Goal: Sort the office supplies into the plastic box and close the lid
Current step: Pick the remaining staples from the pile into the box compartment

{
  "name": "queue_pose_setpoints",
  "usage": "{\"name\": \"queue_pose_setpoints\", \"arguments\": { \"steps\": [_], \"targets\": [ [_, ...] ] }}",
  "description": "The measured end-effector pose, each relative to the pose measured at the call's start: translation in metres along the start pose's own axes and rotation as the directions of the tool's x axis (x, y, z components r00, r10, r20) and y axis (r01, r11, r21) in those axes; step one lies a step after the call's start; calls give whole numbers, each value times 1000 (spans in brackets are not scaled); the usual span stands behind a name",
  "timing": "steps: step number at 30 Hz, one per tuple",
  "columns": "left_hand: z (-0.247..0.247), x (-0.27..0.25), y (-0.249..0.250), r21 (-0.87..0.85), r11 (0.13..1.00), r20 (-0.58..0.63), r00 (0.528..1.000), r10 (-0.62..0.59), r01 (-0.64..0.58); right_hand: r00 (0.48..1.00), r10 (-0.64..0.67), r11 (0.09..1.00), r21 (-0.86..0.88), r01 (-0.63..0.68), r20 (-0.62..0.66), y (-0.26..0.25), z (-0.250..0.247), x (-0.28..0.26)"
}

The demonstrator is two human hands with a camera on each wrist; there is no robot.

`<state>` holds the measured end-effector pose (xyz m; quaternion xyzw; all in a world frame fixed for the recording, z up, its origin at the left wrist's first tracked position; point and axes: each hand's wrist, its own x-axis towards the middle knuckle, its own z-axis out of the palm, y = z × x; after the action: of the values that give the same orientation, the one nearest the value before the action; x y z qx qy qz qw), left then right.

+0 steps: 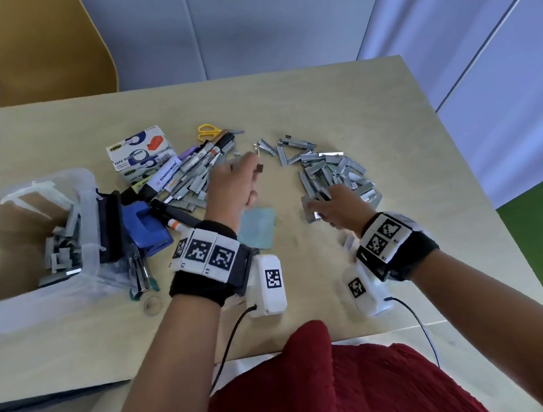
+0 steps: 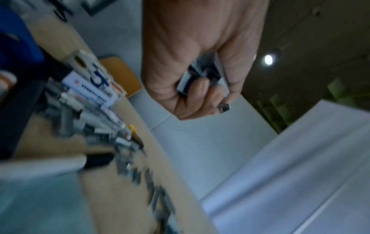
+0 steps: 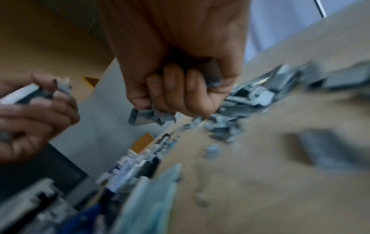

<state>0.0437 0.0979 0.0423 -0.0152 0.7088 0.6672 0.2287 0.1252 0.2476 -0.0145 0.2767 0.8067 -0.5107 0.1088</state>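
A heap of grey staple strips [image 1: 335, 173] lies on the table at centre right. My right hand [image 1: 335, 206] is down at the heap's near edge, fingers curled round several staple strips [image 3: 152, 117]. Raised above the table's middle, my left hand [image 1: 236, 184] grips a few staple strips [image 2: 200, 79] in its curled fingers. The clear plastic box [image 1: 87, 230] stands open at the left with staple strips [image 1: 62, 254] inside. Markers and pens [image 1: 189, 168] lie in a pile beside it.
Tape dispenser boxes [image 1: 142, 153] and yellow-handled scissors [image 1: 208, 131] lie behind the markers. A blue stapler [image 1: 145, 229] leans by the box, a teal sticky-note pad [image 1: 258, 224] sits between my hands. A yellow chair [image 1: 38, 46] stands beyond the table.
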Motion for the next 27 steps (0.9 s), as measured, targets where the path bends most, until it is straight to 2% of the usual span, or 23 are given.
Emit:
{"name": "queue_pose_setpoints", "arguments": {
  "steps": [2,4,8,10,14,17,23,27],
  "targets": [
    [-25,-4,20,-75,997,-56,998,13,-17,997,-20,970,243,1,75,-24,12,-2],
    [-54,-8,40,-143,989,-125,992,23,-41,991,-85,923,382,39,105,-50,27,-1],
    [-124,-9,65,-249,964,-290,957,15,-90,958,-207,875,476,91,197,-105,63,-2],
    [-162,-6,68,-284,958,-338,939,-57,-45,940,-250,856,506,103,232,-129,82,-5],
    [-227,2,59,-446,878,-212,933,-292,174,913,-314,858,490,156,259,-162,117,-10],
    [-249,11,45,-478,827,-147,902,-406,295,910,-309,865,480,148,276,-175,137,-13],
    [-245,25,34,-325,846,-142,863,-485,422,916,-288,864,487,123,279,-191,163,-17],
    [-238,25,34,-133,865,-36,870,-492,484,936,-272,870,473,141,223,-197,176,-13]
  ]
}}
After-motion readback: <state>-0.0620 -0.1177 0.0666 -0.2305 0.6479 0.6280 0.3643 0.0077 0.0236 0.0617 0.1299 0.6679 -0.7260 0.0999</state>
